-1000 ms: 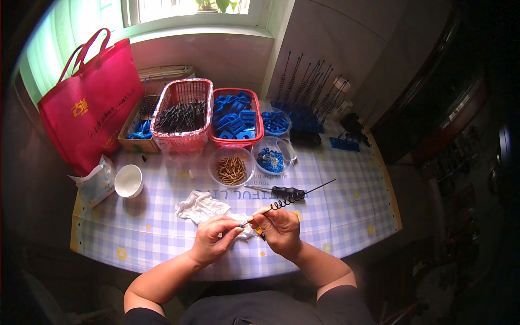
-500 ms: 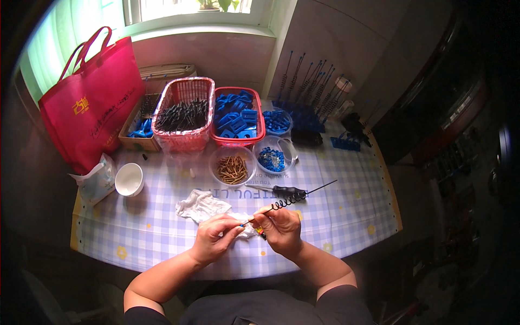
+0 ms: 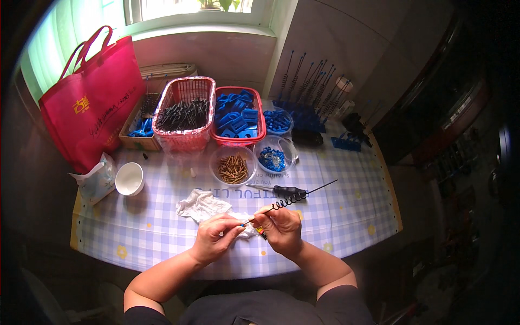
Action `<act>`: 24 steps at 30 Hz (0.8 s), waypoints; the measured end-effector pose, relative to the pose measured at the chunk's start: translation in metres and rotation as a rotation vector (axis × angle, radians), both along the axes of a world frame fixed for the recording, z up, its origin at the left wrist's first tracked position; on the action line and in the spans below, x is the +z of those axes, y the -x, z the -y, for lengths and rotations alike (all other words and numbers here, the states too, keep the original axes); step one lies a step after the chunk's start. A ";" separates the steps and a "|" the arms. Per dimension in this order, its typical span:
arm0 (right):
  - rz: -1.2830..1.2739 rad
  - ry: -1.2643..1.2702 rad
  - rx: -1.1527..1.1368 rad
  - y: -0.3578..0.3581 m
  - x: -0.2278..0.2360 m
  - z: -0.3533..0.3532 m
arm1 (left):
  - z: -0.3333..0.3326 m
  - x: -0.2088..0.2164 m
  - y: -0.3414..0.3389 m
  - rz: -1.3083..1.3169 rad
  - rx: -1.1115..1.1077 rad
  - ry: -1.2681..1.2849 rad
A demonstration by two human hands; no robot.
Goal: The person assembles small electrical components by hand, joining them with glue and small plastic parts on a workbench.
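Note:
Above the near part of the table, a black wire rod with a coiled middle (image 3: 290, 202) slants up to the right. My right hand (image 3: 284, 232) is closed, pinching the rod just below its coil with thumb and fingers. At the rod's lower left end my left hand (image 3: 214, 238) pinches a small blue cap (image 3: 242, 225); whether the cap sits fully on the rod I cannot tell. Under my hands lies a crumpled white cloth (image 3: 201, 206). A screwdriver with a black handle (image 3: 290, 192) lies just behind the coil, partly covered by it.
Along the back stand a basket of black coiled rods (image 3: 184, 83), a red basket of blue plastic parts (image 3: 261, 130) and tubs of brass-coloured pins (image 3: 233, 169) and small blue caps (image 3: 271, 159). At left are a white bowl (image 3: 129, 180) and red bag (image 3: 89, 103). Upright rods (image 3: 319, 81) stand back right.

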State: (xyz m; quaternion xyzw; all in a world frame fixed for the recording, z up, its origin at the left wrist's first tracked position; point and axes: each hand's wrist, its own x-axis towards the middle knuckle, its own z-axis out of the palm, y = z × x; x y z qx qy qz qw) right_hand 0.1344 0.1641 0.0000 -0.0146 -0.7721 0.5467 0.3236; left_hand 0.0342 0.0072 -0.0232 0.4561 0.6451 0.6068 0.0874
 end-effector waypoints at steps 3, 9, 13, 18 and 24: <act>0.016 -0.006 0.001 0.001 0.001 0.002 | 0.002 -0.002 0.001 0.003 0.005 -0.005; 0.015 0.024 -0.002 0.000 -0.003 0.001 | 0.001 -0.003 0.000 -0.003 0.005 -0.002; -0.007 0.028 -0.016 0.000 -0.004 0.002 | 0.002 -0.002 0.000 -0.005 0.007 0.000; 0.007 -0.006 -0.010 0.001 0.001 0.003 | 0.002 -0.002 0.001 -0.003 0.010 0.003; 0.005 0.057 0.005 0.000 -0.003 0.002 | 0.001 -0.001 0.000 0.023 0.007 0.005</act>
